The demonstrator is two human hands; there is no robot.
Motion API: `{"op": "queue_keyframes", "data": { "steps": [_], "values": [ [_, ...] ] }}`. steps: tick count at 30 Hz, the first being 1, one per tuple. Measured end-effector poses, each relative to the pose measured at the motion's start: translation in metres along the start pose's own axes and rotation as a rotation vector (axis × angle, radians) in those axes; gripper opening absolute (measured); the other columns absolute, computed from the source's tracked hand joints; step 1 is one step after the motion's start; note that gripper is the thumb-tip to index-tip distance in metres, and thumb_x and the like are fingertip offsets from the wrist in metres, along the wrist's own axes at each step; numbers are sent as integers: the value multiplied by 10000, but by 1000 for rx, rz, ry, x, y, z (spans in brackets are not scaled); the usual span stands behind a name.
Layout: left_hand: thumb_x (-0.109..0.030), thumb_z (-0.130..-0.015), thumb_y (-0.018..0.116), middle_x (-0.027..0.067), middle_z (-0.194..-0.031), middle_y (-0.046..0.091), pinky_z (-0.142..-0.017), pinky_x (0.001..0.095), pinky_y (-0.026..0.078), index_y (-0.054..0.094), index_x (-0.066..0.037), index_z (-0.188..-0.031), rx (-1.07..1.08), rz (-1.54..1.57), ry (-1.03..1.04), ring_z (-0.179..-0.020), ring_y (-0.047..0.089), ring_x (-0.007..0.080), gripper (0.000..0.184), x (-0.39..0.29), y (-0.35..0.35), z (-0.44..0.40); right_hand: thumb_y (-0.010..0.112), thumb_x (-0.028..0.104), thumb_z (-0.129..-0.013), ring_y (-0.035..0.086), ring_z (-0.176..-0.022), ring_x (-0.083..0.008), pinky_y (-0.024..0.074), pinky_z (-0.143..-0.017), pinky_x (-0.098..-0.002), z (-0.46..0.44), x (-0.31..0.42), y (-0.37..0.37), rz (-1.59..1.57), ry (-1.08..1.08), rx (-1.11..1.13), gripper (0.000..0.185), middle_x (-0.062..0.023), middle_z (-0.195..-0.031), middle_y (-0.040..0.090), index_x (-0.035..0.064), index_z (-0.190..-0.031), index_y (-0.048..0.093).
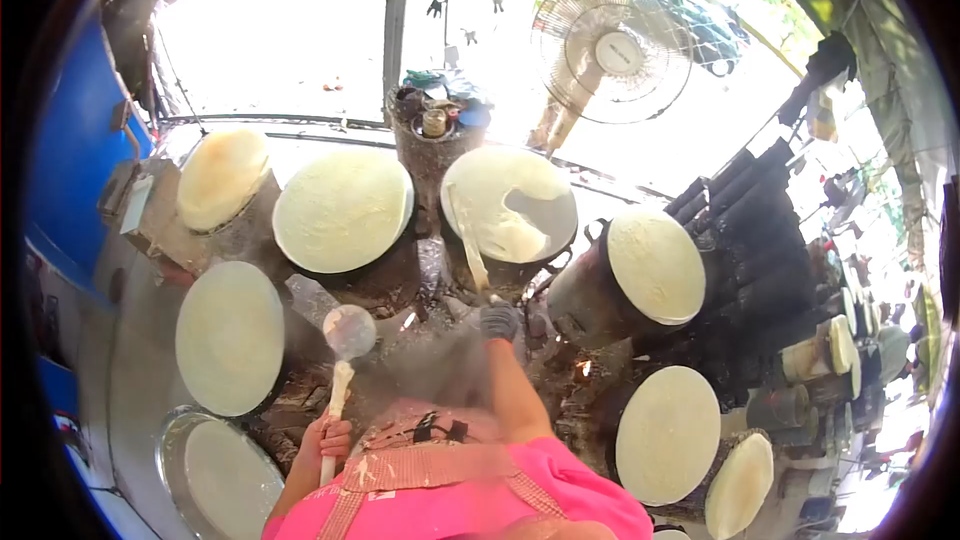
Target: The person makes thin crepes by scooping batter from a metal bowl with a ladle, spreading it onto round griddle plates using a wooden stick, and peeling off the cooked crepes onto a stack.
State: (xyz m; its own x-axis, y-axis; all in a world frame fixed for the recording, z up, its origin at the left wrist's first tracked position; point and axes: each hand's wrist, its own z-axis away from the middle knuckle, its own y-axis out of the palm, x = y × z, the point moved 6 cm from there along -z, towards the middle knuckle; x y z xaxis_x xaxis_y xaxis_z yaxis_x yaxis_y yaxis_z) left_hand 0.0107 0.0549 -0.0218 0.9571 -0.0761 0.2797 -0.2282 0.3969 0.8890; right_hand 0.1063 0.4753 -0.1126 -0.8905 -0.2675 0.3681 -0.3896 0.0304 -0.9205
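Note:
My left hand, bare, is closed around the pale handle of a ladle, whose round bowl points away from me. A dark grey glove covers my right hand, which grips a long, flat wooden spatula. The spatula's far part lies over the left side of a round griddle. Pale batter covers much of that griddle, with a bare grey patch at its right and a thicker fold near the front. To its left, another round griddle carries a full pale sheet.
Several batter-covered pans surround me, including one at the left and one at the right. Small flames burn below. A fan and a cluttered stand are behind. Stacked dark firewood lies right.

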Motion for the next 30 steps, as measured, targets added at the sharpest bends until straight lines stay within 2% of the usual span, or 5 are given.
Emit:
{"op": "queue_keyframes", "data": {
  "steps": [12,17,22,25,30],
  "values": [
    [-211,-884,357,24,-575,360,-452,253,354,453,-18,-808,114,119,55,-455,361,120,229,11,8,-38,556,317,-748,584,-719,-264,435,-686,-385,-4,-12,-57,-202,-103,212,251,-111,-678,612,97,-833,644],
    [-115,-885,339,11,-625,342,-419,234,335,330,-200,-1301,57,49,88,-453,345,89,424,14,23,-55,519,299,-772,574,-816,-246,442,-687,-375,-72,-113,-73,-280,180,184,285,-96,-860,615,58,-876,631],
    [-165,-895,372,-5,-565,343,-418,214,329,395,-43,-732,-309,176,116,-439,315,82,205,26,49,-97,505,379,-778,573,-852,-277,441,-675,-415,-72,-97,6,135,-348,-32,348,-115,-934,619,69,-869,632],
    [-219,-907,346,-10,-521,303,-410,230,305,350,-72,-655,-293,188,4,-422,292,94,292,20,24,-111,467,473,-798,567,-875,-313,440,-701,-425,-27,-176,8,-724,62,193,447,-146,-917,613,67,-896,625],
    [-249,-919,313,1,-501,293,-399,245,298,330,-75,-627,-214,214,-18,-394,275,101,340,43,60,-136,415,521,-791,574,-800,-378,436,-677,-455,-202,-116,-98,-286,208,90,576,-192,-813,607,-16,-890,598]
  ]
}}
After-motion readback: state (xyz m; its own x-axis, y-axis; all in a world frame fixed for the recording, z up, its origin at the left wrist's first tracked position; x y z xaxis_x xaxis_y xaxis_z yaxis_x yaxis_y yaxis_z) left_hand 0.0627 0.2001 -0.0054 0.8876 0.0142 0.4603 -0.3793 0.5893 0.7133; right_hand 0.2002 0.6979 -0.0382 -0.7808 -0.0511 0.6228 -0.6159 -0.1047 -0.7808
